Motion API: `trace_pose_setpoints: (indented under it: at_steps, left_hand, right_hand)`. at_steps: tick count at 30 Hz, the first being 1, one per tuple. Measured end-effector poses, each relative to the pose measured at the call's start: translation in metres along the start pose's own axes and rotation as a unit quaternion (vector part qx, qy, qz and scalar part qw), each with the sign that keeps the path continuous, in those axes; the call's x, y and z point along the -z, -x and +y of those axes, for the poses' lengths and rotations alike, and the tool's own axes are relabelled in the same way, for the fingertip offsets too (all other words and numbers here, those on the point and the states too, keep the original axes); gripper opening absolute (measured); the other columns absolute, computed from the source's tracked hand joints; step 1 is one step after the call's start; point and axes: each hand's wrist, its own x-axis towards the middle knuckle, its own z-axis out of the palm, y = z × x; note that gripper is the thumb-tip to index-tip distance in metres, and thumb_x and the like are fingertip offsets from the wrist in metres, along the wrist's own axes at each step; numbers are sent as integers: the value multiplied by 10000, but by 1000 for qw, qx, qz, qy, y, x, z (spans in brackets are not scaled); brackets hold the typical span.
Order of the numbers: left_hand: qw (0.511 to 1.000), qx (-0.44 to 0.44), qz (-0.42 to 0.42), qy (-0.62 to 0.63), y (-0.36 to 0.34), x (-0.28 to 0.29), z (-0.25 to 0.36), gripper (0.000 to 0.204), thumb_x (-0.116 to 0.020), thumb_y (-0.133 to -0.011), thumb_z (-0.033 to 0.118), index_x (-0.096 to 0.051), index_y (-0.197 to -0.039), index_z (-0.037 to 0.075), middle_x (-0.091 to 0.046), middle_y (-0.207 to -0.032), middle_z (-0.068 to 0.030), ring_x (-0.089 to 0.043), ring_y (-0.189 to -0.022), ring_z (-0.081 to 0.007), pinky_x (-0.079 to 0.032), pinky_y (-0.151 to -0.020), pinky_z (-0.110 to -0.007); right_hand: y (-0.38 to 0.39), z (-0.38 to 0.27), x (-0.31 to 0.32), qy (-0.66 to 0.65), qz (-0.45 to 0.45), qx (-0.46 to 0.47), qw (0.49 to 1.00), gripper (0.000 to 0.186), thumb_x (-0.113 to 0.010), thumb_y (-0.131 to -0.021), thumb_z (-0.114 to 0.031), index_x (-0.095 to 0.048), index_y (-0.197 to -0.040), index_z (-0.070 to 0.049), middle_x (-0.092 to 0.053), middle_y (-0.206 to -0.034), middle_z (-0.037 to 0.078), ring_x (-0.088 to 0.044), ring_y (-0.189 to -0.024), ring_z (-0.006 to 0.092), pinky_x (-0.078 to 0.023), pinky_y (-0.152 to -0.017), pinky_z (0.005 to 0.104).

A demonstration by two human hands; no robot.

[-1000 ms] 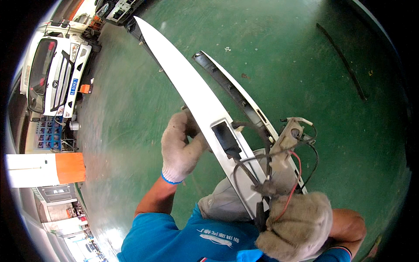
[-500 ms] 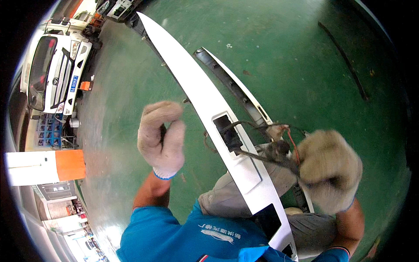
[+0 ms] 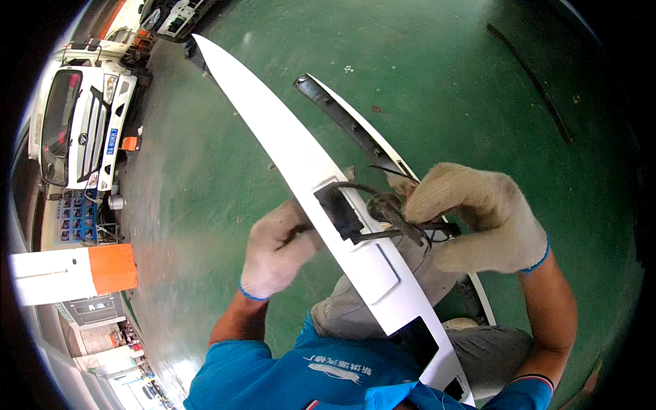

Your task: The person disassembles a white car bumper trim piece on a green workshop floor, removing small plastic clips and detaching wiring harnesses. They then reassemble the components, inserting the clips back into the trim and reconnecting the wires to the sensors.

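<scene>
A long white vehicle trim panel (image 3: 266,133) slants across my lap, with rectangular openings in it. Black cable (image 3: 376,236) passes through its middle opening and gathers in a tangle on the panel's right side. My right hand (image 3: 495,215), in a pale knit glove, is held around the cable's end with thumb and fingers apart; the index fingertip meets the tangle. A dark connector (image 3: 447,229) lies in the gap. My left hand (image 3: 277,249), gloved likewise, curls at the panel's left edge. Its fingertips are hidden behind the panel, and what they hold cannot be seen.
A second white-and-dark trim strip (image 3: 348,126) lies on the green floor (image 3: 444,89) beyond the panel. Farther right is a thin black strip (image 3: 533,82). At the left stand a white truck (image 3: 85,130) and an orange-and-white pillar (image 3: 113,268).
My left hand has moved right and down to the panel's edge. My right hand has moved up and left, its fingers spreading from around the cable. The panel's far tip has shifted left.
</scene>
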Motion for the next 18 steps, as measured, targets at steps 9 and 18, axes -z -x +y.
trace_pose_setpoints:
  at_steps: [9,18]
  left_hand:
    - [945,-26,-285,-160,-18,70,-34,239,-707,-833,179,-718,-900,-50,-758,-999,-148,-711,-891,-235,-567,-811,-365]
    - [936,105,-263,-208,-24,50,-54,316,-760,-866,135,-755,-1146,-10,-764,-1150,-178,-717,-1022,-256,-567,-922,-365]
  right_hand:
    - [1,22,31,191,73,-122,971,765,-786,-834,-569,-645,-1339,-12,-679,-1230,220,-693,-1107,291,-588,-934,426]
    - [-30,16,-5,195,-39,10,980,740,-822,-803,-409,-609,-1404,-33,-679,-1287,235,-685,-1176,383,-580,-968,431]
